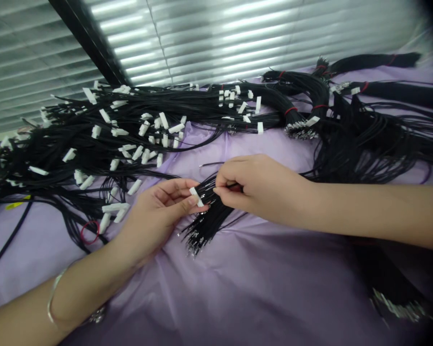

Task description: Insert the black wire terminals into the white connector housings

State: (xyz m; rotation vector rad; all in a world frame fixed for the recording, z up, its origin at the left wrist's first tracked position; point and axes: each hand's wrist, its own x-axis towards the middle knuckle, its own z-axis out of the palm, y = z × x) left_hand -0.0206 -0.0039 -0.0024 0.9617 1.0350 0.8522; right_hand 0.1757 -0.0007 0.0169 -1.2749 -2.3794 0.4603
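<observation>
My left fingers (182,197) pinch a white connector (197,197), thumb on top, my forearm slanting up from lower left; just right of them, my right hand (247,185), reaching in level from the right, curls its fingertips closed on black wires (205,218)

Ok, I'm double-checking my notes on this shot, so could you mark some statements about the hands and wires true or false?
1. The left hand holds a white piece. True.
2. A silvery bangle circles the right wrist. False: it circles the left.
3. The black wires lie over purple sheeting. True.
4. The right hand lies open and flat. False: its fingers are curled, pinching at the wires.
</observation>
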